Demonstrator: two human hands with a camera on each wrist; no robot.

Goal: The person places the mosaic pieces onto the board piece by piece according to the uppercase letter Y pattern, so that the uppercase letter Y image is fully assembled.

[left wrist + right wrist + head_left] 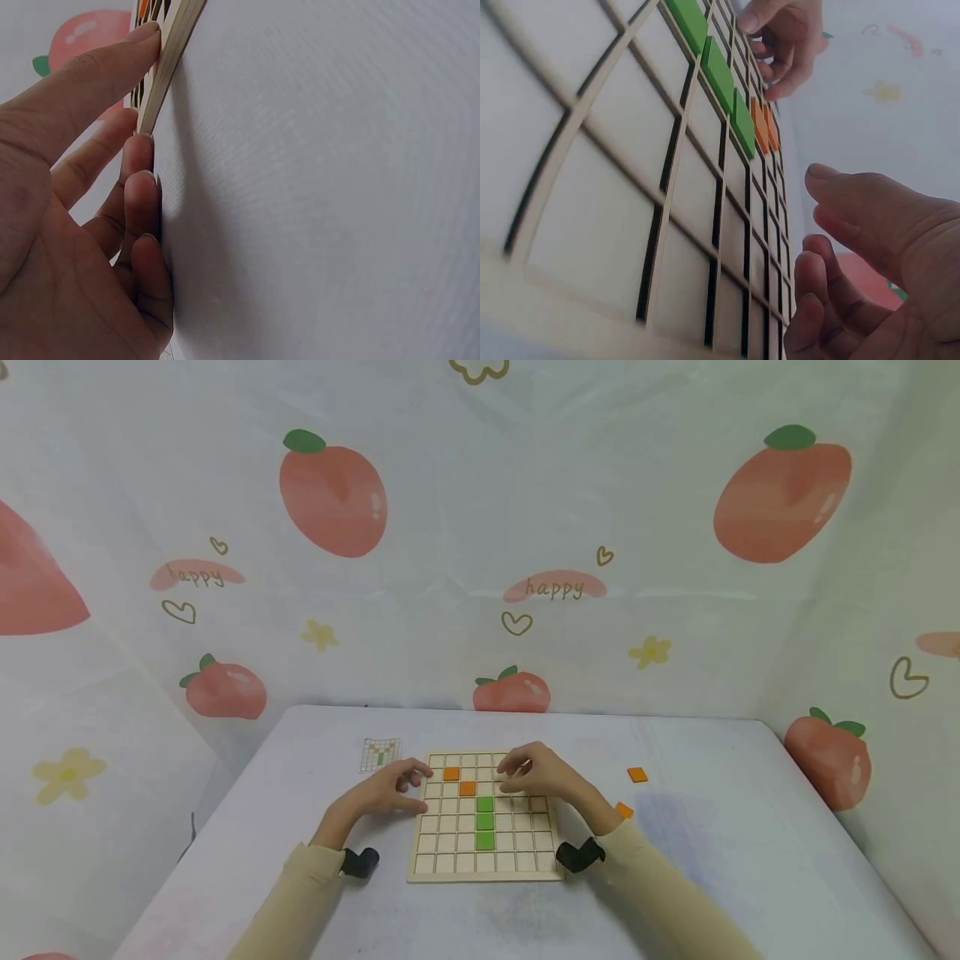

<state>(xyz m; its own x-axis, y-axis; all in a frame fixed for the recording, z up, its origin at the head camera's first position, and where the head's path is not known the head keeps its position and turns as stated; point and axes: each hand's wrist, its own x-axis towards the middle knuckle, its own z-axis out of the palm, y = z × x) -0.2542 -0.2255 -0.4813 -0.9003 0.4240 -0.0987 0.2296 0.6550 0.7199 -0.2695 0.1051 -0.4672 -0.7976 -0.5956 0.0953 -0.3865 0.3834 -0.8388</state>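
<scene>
A wooden grid board [446, 865] lies on the table, its low strips dividing it into square cells. Three green tiles [485, 821] form a column near its middle. Two orange tiles, one at the upper left [452, 773] and one diagonally below it [468, 788], sit in cells. My left hand [386, 789] rests at the board's left edge, thumb and fingertips spread along the rim [166, 67]. Over the board's upper right my right hand [546, 772] hovers with fingers loosely bent; the right wrist view shows nothing between thumb [855, 187] and fingers.
Right of the board, one loose orange tile [637, 774] lies on the white table; another [624, 810] is partly covered by the right forearm. A small card with a printed coloured grid [380, 755] lies behind the left hand. A fruit-patterned curtain [450, 635] stands behind the table.
</scene>
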